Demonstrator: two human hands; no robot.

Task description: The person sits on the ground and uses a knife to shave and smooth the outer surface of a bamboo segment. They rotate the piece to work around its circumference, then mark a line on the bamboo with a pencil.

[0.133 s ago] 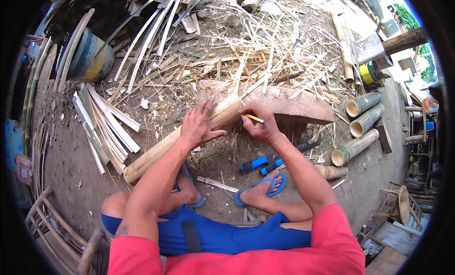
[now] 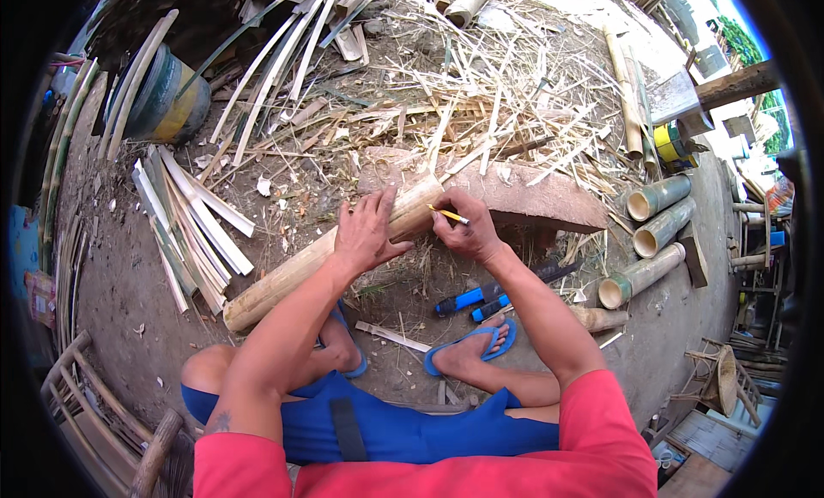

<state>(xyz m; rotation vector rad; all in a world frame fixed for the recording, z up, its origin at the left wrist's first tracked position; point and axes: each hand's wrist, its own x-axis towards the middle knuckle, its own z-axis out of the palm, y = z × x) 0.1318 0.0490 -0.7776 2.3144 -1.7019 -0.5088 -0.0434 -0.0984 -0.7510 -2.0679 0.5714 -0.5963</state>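
Observation:
A pale bamboo pole (image 2: 283,279) slants from the lower left up to a thick brown wooden slab (image 2: 549,193), where its far end rests. Across the pole lies my left hand (image 2: 365,236), fingers spread over the top and thumb stretched out on the near side. My right hand (image 2: 468,232) pinches a yellow pencil (image 2: 452,215) beside the pole's far end. The pencil's tip points left and meets the pole's side near that end, though actual contact is too small to tell. The left palm is hidden.
Blue-handled blades (image 2: 481,296) lie between my feet and the slab. Cut bamboo tubes (image 2: 639,275) sit at right, split strips (image 2: 193,223) at left. Shavings (image 2: 481,103) cover the ground beyond. A bucket (image 2: 167,99) stands far left; a wooden-handled tool (image 2: 730,84) is far right.
The pencil tip has shifted slightly left, toward the bamboo pole. My left hand has moved a little to the right and nearer along it.

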